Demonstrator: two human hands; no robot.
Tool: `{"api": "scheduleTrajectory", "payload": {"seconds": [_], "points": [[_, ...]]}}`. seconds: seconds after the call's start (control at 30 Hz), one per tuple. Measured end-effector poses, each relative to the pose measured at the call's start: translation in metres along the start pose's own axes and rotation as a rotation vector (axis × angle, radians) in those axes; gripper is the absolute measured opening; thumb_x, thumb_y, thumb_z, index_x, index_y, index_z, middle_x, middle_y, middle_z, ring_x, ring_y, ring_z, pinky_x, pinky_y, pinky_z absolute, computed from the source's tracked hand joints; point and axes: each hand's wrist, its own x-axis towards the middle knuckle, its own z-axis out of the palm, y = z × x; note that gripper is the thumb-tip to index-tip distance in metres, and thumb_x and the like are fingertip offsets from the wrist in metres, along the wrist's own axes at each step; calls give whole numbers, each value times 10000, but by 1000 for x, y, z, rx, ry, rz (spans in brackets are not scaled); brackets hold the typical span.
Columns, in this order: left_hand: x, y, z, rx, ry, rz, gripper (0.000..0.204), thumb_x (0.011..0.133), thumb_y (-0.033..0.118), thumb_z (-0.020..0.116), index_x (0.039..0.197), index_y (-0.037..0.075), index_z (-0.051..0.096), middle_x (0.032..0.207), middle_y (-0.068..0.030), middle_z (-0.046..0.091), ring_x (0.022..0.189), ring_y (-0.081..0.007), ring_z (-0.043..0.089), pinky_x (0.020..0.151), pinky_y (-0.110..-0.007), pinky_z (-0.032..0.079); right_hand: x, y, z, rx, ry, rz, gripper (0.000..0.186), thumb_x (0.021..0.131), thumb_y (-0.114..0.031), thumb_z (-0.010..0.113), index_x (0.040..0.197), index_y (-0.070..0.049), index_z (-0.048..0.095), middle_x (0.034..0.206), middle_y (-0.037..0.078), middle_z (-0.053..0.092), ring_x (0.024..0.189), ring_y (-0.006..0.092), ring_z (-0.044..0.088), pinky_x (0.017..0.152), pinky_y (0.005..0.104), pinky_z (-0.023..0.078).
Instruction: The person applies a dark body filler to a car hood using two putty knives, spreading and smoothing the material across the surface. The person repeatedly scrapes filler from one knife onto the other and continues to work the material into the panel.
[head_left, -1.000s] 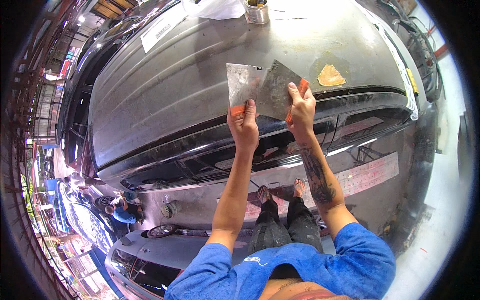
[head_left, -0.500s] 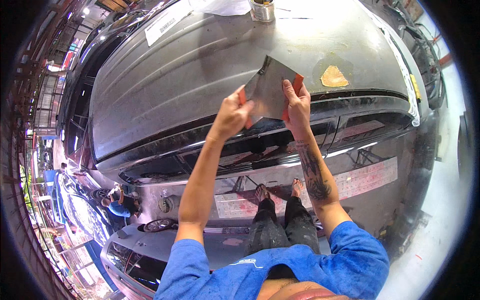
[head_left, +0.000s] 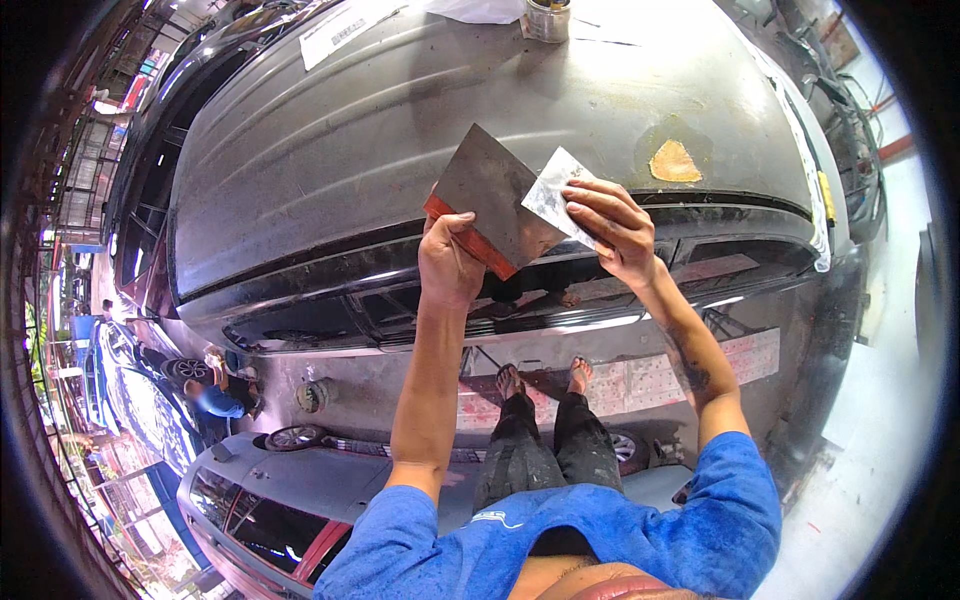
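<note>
My left hand (head_left: 447,262) is closed round the orange-red edge of a putty spreader (head_left: 490,185), a dark grey square blade tilted up over the near edge of a car roof. My right hand (head_left: 622,232) pinches a second putty spreader (head_left: 545,195), whose blade looks pale and shiny; its handle edge is hidden by the fingers. The two blades meet or overlap at their inner corners; whether they touch I cannot tell. On the dull grey roof (head_left: 380,140), right of my hands, lies a yellowish triangular filler patch (head_left: 674,163) ringed by a darker sanded area.
An open metal can (head_left: 547,22) stands at the roof's far side, near a white printed sheet (head_left: 338,35). Masking material (head_left: 800,130) lines the right edge. I stand beside a long perforated plank (head_left: 735,368). Behind me is a grey car (head_left: 350,470); a person (head_left: 225,395) crouches at left.
My hands have drawn the two spreaders apart. The left one now shows its dark face; the right hand has turned, fingers on top of a pale blade. The view has shifted slightly.
</note>
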Motion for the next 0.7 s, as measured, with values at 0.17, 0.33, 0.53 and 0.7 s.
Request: {"api": "scheduleTrajectory", "payload": {"seconds": [0.17, 0.33, 0.53, 0.7], "points": [[-5, 18, -2, -158, -78, -43, 257, 870, 73, 496, 1097, -12, 584, 1071, -127, 656, 1051, -256, 630, 974, -420, 476, -11, 18, -14, -9, -109, 164, 235, 953, -175, 582, 1099, -29, 695, 1139, 111, 681, 1071, 274, 652, 886, 349, 528], [-10, 7, 14, -89, -47, -74, 166, 861, 80, 503, 959, 6, 615, 928, -94, 672, 889, -235, 664, 844, -368, 528, 7, 19, -17, 1264, 694, 881, 459, 1009, -152, 487, 1431, -11, 375, 851, 15, 511, 715, 60, 543, 497, 194, 470], [-15, -56, 41, -58, 113, -42, 109, 857, 116, 509, 843, 36, 581, 832, -57, 632, 780, -190, 637, 750, -308, 518, 0, 11, 29, 1404, 164, 1094, 495, 959, -269, 545, 1354, 23, 481, 1056, 59, 596, 784, 94, 582, 659, 218, 523], [-10, -65, 34, -98, 198, 14, 89, 860, 106, 489, 808, 58, 543, 790, -42, 592, 748, -175, 610, 731, -312, 510, -26, -4, 55, 935, 216, 976, 414, 931, -297, 559, 1248, -31, 559, 1001, 12, 633, 851, 107, 624, 734, 246, 526]]}}
